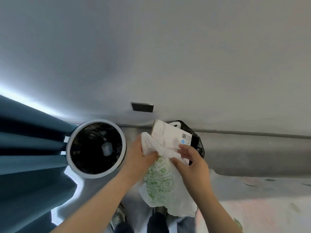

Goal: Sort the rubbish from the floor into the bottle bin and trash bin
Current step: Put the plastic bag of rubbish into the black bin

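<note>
Pinching the bunched neck of a white green-printed plastic bag [159, 187] at lower centre, left hand [138, 157] and right hand [191, 163] both curl round it. A white carton [168, 132] juts above them, before a black-bagged bin [199, 145]. At centre left, a white-rimmed round bin [68, 153] holds a bottle [106, 148].

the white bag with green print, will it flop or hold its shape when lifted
Likely floppy: the plastic bag hangs crumpled below the left hand and right hand gripping its top. Probably light: it shows no bulge or taut stretch.
</note>
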A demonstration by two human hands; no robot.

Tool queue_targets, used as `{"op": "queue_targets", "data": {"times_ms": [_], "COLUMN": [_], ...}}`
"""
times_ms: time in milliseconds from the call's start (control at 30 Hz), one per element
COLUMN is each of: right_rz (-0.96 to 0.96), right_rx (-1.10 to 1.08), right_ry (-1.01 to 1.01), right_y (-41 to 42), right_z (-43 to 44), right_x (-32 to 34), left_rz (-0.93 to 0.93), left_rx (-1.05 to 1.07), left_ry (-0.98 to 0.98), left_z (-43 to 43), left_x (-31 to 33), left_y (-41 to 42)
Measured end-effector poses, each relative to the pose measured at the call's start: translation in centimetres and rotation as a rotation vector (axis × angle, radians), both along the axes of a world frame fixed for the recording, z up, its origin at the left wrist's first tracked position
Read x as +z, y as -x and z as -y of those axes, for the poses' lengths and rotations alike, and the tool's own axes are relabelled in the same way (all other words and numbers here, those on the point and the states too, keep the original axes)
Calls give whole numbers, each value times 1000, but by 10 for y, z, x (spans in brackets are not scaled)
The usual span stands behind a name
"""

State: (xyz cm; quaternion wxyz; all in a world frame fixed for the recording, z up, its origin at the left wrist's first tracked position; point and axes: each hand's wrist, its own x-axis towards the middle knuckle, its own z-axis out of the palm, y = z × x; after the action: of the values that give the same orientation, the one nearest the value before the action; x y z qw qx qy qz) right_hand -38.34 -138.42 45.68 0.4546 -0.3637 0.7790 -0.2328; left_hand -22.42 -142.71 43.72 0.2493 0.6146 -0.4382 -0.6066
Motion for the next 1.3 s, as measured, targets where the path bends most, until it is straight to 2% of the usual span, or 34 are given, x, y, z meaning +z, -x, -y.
{"op": "queue_targets", "data": {"times_ms": [100, 167, 200, 300, 367, 433, 567, 700, 867, 1000, 1100, 1300], "right_rz": [-108, -41, 52, 551, 793, 896, 911, 724, 95, -225, -374, -724], "right_rx": [-42, -66, -91, -229, -264, -252, -315, -362, -318, -195, -17, 605], "right_ry": [-27, -76, -107, -188, -225, -235, -215, -152, -23, 39, -17, -168], "right_y": [23, 41, 50, 70, 77, 81, 87, 91, 95, 96, 94, 87], "right_z": [-8, -12, -13, -16, -18, -20, -25, -25, -18, -8, 4, 32], "right_x": [-14, -24, -29, -42, -47, -50, -56, -58, -63, -79, -104, -166], "left_rz": [-16, -39, -63, -229, -339, -382, -371, -258, 14, 206, 289, 383], "left_rx": [-12, -16, -14, 14, 35, 48, 69, 18, -24, -79, -150, -342], "left_ry": [-19, -40, -58, -156, -231, -295, -340, -282, -195, -213, -226, -208], "left_z": [0, -1, -1, 1, 2, 3, 5, 5, 2, -5, -12, -20], "left_x": [-5, -11, -15, -21, -22, -25, -33, -44, -66, -93, -119, -179], "left_y": [15, 23, 27, 36, 41, 48, 54, 54, 53, 47, 40, 36]}}
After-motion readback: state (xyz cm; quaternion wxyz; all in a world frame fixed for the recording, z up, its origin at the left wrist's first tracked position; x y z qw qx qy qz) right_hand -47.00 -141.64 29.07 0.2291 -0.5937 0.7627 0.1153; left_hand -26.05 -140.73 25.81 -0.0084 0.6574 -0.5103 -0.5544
